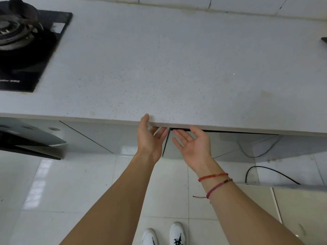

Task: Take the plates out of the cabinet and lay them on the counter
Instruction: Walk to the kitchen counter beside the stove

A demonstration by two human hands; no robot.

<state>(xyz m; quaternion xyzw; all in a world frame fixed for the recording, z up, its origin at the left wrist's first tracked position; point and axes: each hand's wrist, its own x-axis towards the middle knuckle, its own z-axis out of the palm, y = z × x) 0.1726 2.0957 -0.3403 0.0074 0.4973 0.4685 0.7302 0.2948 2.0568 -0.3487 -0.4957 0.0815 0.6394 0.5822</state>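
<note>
A speckled white counter (177,68) fills the upper half of the head view. Beneath its front edge are glossy grey cabinet doors (99,137), closed or nearly so, with a dark gap along the top of the right door (230,144). My left hand (150,138) reaches up under the counter lip at the seam between two doors, palm turned right, thumb by the counter edge, fingers spread. My right hand (192,144) is just beside it, palm up, fingers apart, holding nothing. No plates are in sight.
A black gas hob (26,50) with a burner is set into the counter at the far left. A dark object (323,40) pokes in at the right edge. A black cable (272,174) lies on the tiled floor by the right cabinet. My white shoes (164,236) stand below.
</note>
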